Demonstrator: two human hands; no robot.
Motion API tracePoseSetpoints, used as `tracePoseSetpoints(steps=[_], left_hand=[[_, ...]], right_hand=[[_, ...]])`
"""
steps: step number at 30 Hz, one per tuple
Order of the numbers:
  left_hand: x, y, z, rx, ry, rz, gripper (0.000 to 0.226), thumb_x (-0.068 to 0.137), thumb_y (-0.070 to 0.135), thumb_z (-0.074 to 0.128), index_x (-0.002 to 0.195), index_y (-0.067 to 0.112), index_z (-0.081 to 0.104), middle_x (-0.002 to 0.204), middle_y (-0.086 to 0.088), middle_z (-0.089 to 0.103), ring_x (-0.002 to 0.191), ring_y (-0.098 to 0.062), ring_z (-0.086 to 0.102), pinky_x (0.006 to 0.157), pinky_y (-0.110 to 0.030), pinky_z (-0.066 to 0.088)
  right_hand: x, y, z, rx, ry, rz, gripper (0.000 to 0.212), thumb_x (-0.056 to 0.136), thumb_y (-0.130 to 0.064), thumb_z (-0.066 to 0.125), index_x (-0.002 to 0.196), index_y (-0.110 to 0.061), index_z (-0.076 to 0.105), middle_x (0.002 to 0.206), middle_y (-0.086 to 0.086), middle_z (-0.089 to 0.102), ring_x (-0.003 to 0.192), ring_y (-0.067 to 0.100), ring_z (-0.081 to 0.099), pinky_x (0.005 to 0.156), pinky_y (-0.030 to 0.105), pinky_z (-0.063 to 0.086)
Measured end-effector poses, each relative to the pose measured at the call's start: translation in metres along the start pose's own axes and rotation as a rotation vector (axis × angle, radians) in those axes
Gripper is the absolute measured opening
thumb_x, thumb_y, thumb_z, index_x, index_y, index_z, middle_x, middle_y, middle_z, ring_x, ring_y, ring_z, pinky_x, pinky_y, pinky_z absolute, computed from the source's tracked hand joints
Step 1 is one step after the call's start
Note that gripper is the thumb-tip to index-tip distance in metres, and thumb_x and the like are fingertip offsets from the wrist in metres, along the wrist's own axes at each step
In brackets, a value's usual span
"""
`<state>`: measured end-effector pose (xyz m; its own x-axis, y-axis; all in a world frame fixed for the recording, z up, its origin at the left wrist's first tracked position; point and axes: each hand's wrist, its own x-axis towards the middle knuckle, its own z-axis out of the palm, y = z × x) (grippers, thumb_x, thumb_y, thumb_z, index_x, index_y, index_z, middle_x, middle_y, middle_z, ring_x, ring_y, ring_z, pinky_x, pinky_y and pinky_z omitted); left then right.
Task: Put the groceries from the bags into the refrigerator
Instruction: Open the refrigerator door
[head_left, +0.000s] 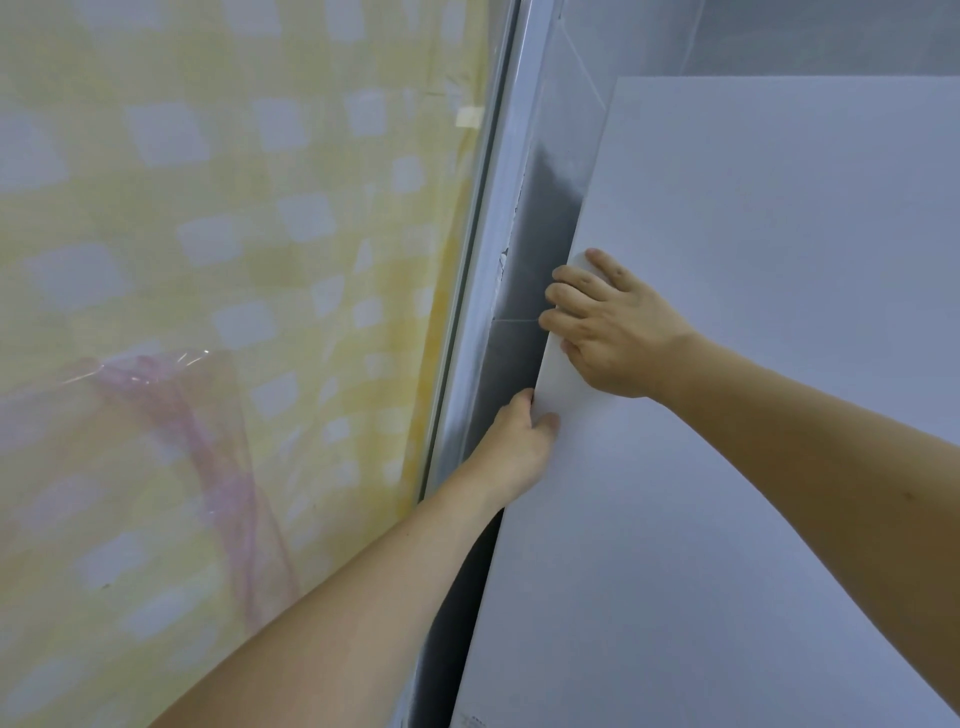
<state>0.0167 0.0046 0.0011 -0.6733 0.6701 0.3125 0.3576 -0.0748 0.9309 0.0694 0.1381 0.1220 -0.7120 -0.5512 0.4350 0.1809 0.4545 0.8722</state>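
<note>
Both hands work the left edge of the white refrigerator door (753, 364), which fills the right of the view and appears shut. The right hand (613, 332) curls its fingers over the edge from the front; the left hand (519, 441), just below, grips the same edge, thumb on the door face. No groceries or bags are in view. The step appears to be pulling the door open; a steady, even pull with both hands, fingers hooked well behind the edge, should break the seal cleanly. A narrow dark gap (540, 249) separates door from a metal frame (483, 291), leaving fingers little room. Beyond hangs a yellow checked curtain (208, 260).
</note>
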Motion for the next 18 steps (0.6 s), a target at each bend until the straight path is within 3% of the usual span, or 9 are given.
tracePoseSetpoints(steps=[2, 5, 11, 14, 18], left_hand=[[-0.001, -0.001, 0.001, 0.059, 0.075, 0.011, 0.033, 0.104, 0.036, 0.039, 0.129, 0.017, 0.050, 0.123, -0.003, 0.057, 0.099, -0.016, 0.060, 0.081, -0.033, 0.054], [-0.009, 0.002, 0.002, 0.140, 0.199, 0.023, 0.027, 0.105, 0.038, 0.039, 0.109, 0.015, 0.052, 0.106, -0.004, 0.058, 0.081, -0.012, 0.054, 0.061, -0.024, 0.039], [-0.040, 0.006, -0.012, 0.114, 0.210, 0.019, 0.028, 0.102, 0.044, 0.046, 0.113, 0.019, 0.055, 0.102, 0.005, 0.061, 0.090, -0.010, 0.058, 0.068, -0.022, 0.042], [-0.059, 0.010, -0.015, 0.120, 0.244, 0.024, 0.023, 0.101, 0.043, 0.050, 0.108, 0.022, 0.054, 0.095, 0.012, 0.058, 0.085, -0.005, 0.055, 0.068, -0.018, 0.040], [-0.090, 0.017, -0.012, 0.097, 0.300, 0.020, 0.029, 0.099, 0.046, 0.053, 0.106, 0.018, 0.058, 0.093, 0.007, 0.062, 0.084, -0.010, 0.057, 0.069, -0.022, 0.043]], right_hand=[[0.000, -0.002, -0.005, 0.032, 0.043, -0.007, 0.031, 0.091, -0.020, 0.043, 0.106, -0.012, 0.068, 0.113, 0.008, 0.061, 0.127, 0.030, 0.050, 0.116, 0.052, 0.026], [-0.004, -0.003, -0.020, 0.069, 0.064, -0.014, 0.035, 0.096, -0.023, 0.037, 0.112, -0.012, 0.066, 0.118, 0.009, 0.060, 0.132, 0.030, 0.046, 0.118, 0.051, 0.020], [-0.005, -0.017, -0.044, 0.092, 0.124, 0.018, 0.035, 0.097, -0.022, 0.038, 0.113, -0.010, 0.067, 0.121, 0.010, 0.060, 0.134, 0.031, 0.045, 0.116, 0.054, 0.024], [-0.007, -0.024, -0.061, 0.083, 0.180, 0.023, 0.032, 0.096, -0.020, 0.041, 0.110, -0.008, 0.067, 0.121, 0.011, 0.060, 0.134, 0.031, 0.045, 0.116, 0.054, 0.023], [-0.011, -0.030, -0.083, 0.097, 0.242, 0.015, 0.033, 0.098, -0.019, 0.038, 0.108, -0.007, 0.067, 0.121, 0.012, 0.061, 0.135, 0.031, 0.045, 0.116, 0.054, 0.024]])
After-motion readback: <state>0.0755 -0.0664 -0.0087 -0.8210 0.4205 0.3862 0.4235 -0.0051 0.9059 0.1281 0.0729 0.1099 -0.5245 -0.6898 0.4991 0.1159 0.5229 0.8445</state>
